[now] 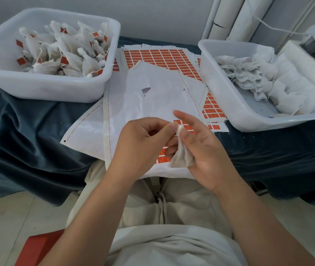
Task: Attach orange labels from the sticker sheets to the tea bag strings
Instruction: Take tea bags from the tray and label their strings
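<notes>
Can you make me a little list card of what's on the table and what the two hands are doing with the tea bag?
Held: small white mesh tea bag
Left hand: pinches the bag's top
Right hand: holds the bag's body, forefinger straight
Left side: white plastic bin holding orange-labelled tea bags
Right side: white plastic tub holding plain white bags
Middle: white sticker sheets with orange labels
Table cover: dark blue cloth
</notes>
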The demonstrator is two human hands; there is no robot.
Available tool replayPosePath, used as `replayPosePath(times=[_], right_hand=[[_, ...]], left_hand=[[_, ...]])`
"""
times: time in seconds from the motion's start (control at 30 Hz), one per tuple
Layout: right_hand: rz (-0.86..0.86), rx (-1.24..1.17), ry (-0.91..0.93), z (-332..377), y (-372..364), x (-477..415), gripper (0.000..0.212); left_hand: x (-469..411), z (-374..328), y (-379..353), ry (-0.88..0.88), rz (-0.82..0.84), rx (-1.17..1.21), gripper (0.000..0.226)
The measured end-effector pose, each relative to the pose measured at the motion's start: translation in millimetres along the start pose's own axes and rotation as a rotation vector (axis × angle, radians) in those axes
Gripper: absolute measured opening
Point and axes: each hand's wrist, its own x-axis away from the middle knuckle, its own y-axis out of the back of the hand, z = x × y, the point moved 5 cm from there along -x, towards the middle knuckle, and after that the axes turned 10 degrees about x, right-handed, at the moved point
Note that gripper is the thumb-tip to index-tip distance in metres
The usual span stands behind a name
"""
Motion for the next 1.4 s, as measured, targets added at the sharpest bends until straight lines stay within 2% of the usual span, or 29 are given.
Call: replayPosePath(times=[0.07,0.13,0.27,0.37,0.5,0.6,0.77,0.93,1.07,1.13,1.2,1.23,1.33,1.4], right_hand=[[-0.061,0.179,0.073,3,1,3,0.041],[-0.158,0.294,0.130,6,2,5,0.029],[-0.299,0.359,0.114,4,4,8,0.021],[-0.335,0.272,0.016,0,5,6,0.023],[-0.283,0.093,-0.087,-1,3,3,0.019],[-0.228,0.047,-0.062,0,4,2,0.017],[-0.289,-0.032,-0.006,2,13,1,0.007],[-0.305,-0.069,-0.061,-4,10,1,0.012],[-0.347,-0.118,-0.090,-4,12,0,0.016],[-0.308,-0.223,-0.133,-6,9,-2,0.010],[-0.226,-0.319,-0.193,-8,6,-3,0.010],[-0.180,-0.302,-0.207,-9,7,-2,0.011],[-0.055,-0.021,-0.168,-4,12,-1,0.009],[-0.027,0.104,-0.139,2,18,-2,0.009]], left_hand=[[1,0,-1,-0.006,-0.001,0.000,0.019],[1,-1,-2,-0.026,0.014,-0.033,0.018],[1,-6,-2,-0.119,0.041,-0.179,0.018],[1,-11,2,-0.196,0.038,-0.307,0.020],[-1,-12,6,-0.210,0.024,-0.399,0.017],[-1,-13,6,-0.204,0.029,-0.397,0.019],[-2,-14,12,-0.162,0.039,-0.314,0.021],[-4,-11,12,-0.105,0.128,-0.340,0.022],[-1,-12,8,-0.161,0.177,-0.349,0.021],[0,-14,7,-0.164,0.174,-0.317,0.020],[-4,-13,14,-0.132,0.100,-0.303,0.019],[-7,-13,19,-0.123,0.062,-0.325,0.018],[-13,-11,30,-0.142,-0.009,-0.386,0.016],[-14,-10,31,-0.154,-0.019,-0.403,0.015]])
